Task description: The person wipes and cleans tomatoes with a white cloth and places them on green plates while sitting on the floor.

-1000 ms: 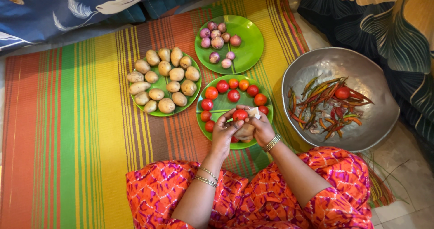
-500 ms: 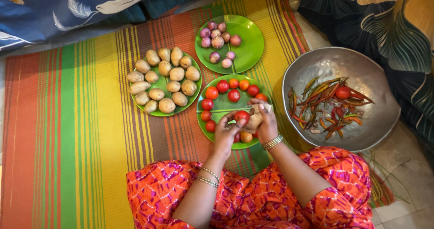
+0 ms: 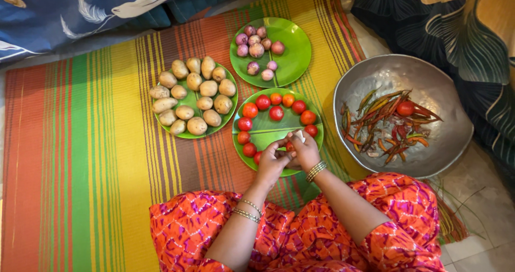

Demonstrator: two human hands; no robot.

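Seen from above, a seated person's left hand (image 3: 272,162) and right hand (image 3: 303,149) meet over a green plate (image 3: 268,130) of tomatoes (image 3: 276,112), fingers pinched together around one small, mostly hidden tomato, steadying it just above the plate's near edge.

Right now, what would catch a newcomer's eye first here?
Three green plates on the striped mat: potatoes at left, small onions at the top, red tomatoes nearest the person. Both hands, left hand and right hand, meet over the tomato plate. At right, a metal bowl holds chillies.
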